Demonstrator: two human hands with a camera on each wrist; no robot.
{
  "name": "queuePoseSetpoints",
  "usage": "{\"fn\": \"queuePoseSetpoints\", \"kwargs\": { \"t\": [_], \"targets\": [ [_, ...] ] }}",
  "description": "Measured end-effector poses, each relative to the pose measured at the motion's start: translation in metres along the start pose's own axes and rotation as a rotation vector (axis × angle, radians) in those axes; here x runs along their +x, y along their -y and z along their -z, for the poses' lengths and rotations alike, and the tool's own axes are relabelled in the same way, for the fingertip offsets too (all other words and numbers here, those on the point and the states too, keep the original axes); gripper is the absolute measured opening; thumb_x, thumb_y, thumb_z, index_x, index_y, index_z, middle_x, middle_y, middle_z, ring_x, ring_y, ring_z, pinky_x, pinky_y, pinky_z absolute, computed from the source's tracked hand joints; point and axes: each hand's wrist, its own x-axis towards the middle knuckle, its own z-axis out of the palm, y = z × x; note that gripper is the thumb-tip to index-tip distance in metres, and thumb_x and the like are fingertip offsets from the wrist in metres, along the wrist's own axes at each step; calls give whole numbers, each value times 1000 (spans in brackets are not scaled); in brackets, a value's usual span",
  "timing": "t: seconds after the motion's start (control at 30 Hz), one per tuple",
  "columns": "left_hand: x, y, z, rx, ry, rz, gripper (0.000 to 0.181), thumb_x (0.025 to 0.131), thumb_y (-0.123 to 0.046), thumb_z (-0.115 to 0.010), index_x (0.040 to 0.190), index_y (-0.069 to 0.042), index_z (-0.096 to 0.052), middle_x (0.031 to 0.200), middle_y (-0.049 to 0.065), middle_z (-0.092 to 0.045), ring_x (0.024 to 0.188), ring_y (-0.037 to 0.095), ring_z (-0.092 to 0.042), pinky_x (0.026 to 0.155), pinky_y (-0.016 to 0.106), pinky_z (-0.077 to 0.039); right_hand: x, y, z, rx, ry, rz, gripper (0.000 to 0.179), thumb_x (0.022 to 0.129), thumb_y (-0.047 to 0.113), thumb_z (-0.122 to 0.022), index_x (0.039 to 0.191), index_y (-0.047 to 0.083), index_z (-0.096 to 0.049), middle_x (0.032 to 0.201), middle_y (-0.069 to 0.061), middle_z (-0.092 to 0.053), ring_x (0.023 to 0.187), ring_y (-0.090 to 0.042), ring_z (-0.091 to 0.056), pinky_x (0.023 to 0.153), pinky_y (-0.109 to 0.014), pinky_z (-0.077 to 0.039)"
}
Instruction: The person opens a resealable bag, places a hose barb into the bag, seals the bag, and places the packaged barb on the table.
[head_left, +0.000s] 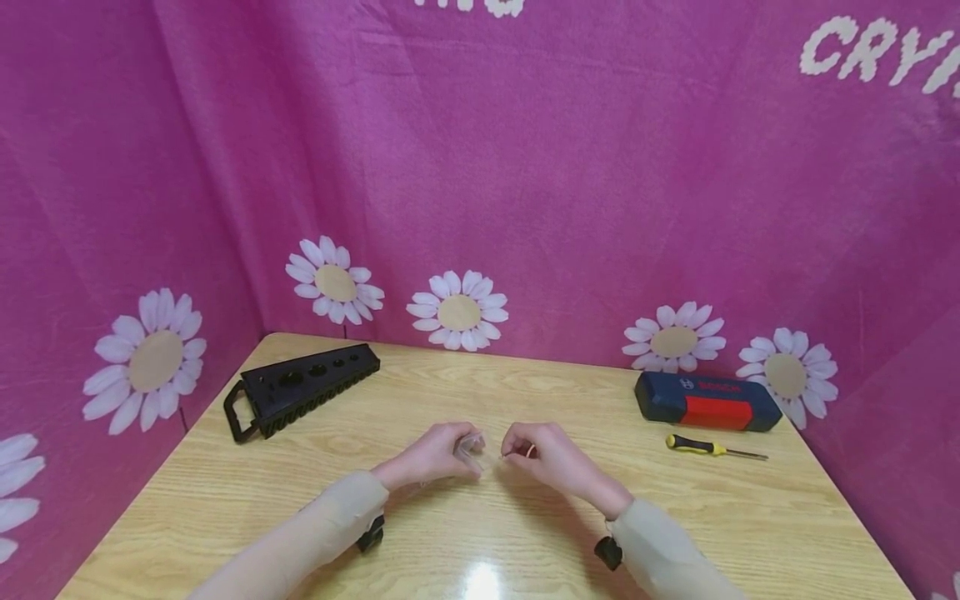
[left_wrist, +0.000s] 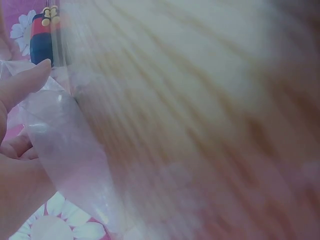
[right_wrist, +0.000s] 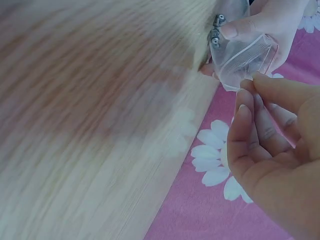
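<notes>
My left hand [head_left: 442, 452] holds a clear plastic zip bag [right_wrist: 245, 57] over the middle of the table, its thumb across the film. Small metal pieces [right_wrist: 217, 31] lie inside the bag, seen in the right wrist view. Facing it, my right hand [head_left: 543, 457] has thumb and forefinger pressed together, pinching a tiny piece mostly hidden at the fingertips. In the right wrist view these fingertips [right_wrist: 256, 77] overlap the bag's edge; in the head view a narrow gap lies between them and the bag. The other right fingers are curled.
A black slotted rack [head_left: 311, 383] with a handle lies at the back left of the wooden table [head_left: 465, 392]. At the back right are a dark blue and red Bosch case [head_left: 708, 402] and a yellow and black screwdriver [head_left: 701, 446]. Purple flowered cloth [head_left: 540, 208] hangs behind the table.
</notes>
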Motion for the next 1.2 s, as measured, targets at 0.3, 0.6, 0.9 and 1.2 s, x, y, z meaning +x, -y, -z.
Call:
{"fn": "queuePoseSetpoints", "kwargs": {
  "t": [0.3,0.6,0.9,1.2],
  "targets": [
    [-1,0,0,88,-29,-39,42,76,-14,-86,111,-3,-65,106,8,-71,94,14,-61,81,25,-50,19,10,-9,24,22,13,4,90,3,-69,91,6,-69,83,-4,-73,72,0,-60,65,-15,-52],
    [-1,-1,0,101,-28,-29,40,77,-16,-85,111,-5,-65,108,8,-71,96,15,-61,84,27,-50,25,13,-15,45,38,2,6,90,2,-69,93,7,-69,85,-6,-74,74,-3,-62,65,-15,-51],
    [-1,-1,1,90,-34,-35,39,75,-13,-85,108,-4,-65,102,6,-70,91,13,-58,81,27,-49,15,8,-9,47,9,1,5,88,1,-70,93,3,-69,83,-6,-73,73,0,-60,65,-15,-52],
    [-1,-2,0,54,-31,-20,38,75,-11,-86,106,-4,-65,102,6,-71,91,12,-62,86,27,-51,0,4,-4,38,17,-16,3,88,1,-70,91,2,-68,81,-7,-71,72,1,-58,64,-16,-52]
  ]
}}
